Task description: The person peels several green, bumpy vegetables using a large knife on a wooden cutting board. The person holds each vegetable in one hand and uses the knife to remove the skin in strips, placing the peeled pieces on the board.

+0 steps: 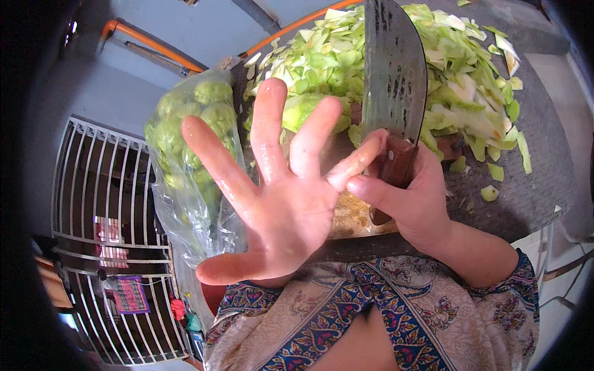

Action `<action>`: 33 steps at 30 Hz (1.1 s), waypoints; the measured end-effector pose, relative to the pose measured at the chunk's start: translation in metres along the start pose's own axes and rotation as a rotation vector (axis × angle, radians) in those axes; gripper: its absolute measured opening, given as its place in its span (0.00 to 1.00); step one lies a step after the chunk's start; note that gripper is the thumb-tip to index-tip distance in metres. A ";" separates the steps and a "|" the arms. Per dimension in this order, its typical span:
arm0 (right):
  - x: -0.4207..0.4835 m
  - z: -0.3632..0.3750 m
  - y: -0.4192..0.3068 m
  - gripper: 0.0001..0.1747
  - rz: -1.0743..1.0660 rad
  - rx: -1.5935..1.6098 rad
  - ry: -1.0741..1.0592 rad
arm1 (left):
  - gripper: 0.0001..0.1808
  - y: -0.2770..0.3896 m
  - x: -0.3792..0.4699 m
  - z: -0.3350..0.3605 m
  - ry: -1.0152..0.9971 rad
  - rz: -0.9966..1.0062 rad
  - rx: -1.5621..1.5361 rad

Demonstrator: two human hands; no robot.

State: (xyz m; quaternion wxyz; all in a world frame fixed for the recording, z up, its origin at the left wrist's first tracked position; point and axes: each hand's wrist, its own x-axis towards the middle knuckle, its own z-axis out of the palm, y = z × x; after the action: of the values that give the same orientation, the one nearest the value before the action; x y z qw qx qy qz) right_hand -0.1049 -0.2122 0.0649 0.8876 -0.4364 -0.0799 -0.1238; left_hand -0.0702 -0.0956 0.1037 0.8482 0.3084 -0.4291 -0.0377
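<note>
My left hand [287,208] is raised palm up toward the camera, fingers spread and wet, holding nothing. My right hand [417,199] holds a broad cleaver with a wooden handle [398,160], its blade [392,69] pointing away from me. The right thumb touches the base of the left little finger, whose tip is at the cleaver handle. Behind the blade lies a large heap of sliced pale green chayote [325,51]. A larger green piece [301,111] shows behind the left fingers. Below the hands, part of a wooden cutting board [352,213] shows.
A clear plastic bag of whole chayotes [195,134] stands at the left edge of the dark table [533,185]. Loose slices [490,193] lie on the table at right. An orange pipe [158,46] runs along the wall, and a white metal grille [111,185] is at far left.
</note>
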 end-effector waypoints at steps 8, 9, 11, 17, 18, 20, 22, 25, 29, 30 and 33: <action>-0.006 -0.004 -0.001 0.13 -0.040 -0.164 0.020 | 0.56 -0.004 -0.005 -0.001 -0.040 0.000 -0.010; -0.006 -0.005 -0.001 0.13 -0.051 -0.214 0.001 | 0.56 -0.003 -0.005 0.000 -0.041 -0.003 -0.005; -0.007 0.002 -0.011 0.09 0.047 -0.109 0.049 | 0.56 -0.001 -0.007 0.002 -0.041 -0.011 0.012; -0.006 -0.005 -0.010 0.04 0.003 -0.162 0.020 | 0.56 -0.001 -0.007 0.004 -0.017 -0.021 -0.005; -0.005 -0.006 -0.010 0.03 0.003 -0.159 0.010 | 0.56 -0.002 -0.006 0.004 -0.013 -0.021 -0.006; -0.005 -0.006 -0.010 0.04 0.009 -0.150 0.022 | 0.56 -0.003 -0.006 0.003 -0.012 -0.021 -0.010; -0.006 -0.005 -0.011 0.04 0.037 -0.151 0.020 | 0.55 -0.002 -0.007 0.002 -0.022 -0.018 0.002; -0.005 -0.005 -0.010 0.06 0.018 -0.152 0.021 | 0.55 -0.002 -0.008 0.001 -0.051 0.004 0.032; -0.003 -0.007 -0.001 0.09 -0.093 -0.189 0.018 | 0.55 -0.007 -0.009 -0.003 -0.104 0.051 0.029; -0.004 -0.007 -0.001 0.09 -0.074 -0.211 -0.009 | 0.54 -0.005 -0.008 -0.002 -0.102 0.067 0.037; -0.001 0.001 -0.005 0.09 0.011 -0.078 0.034 | 0.52 0.000 -0.003 -0.003 -0.082 0.119 0.058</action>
State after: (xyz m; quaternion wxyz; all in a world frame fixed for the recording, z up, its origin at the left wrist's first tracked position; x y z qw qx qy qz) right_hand -0.1076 -0.2142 0.0688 0.8718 -0.4690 -0.0574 -0.1295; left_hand -0.0700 -0.0929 0.0999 0.8213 0.3051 -0.4818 0.0129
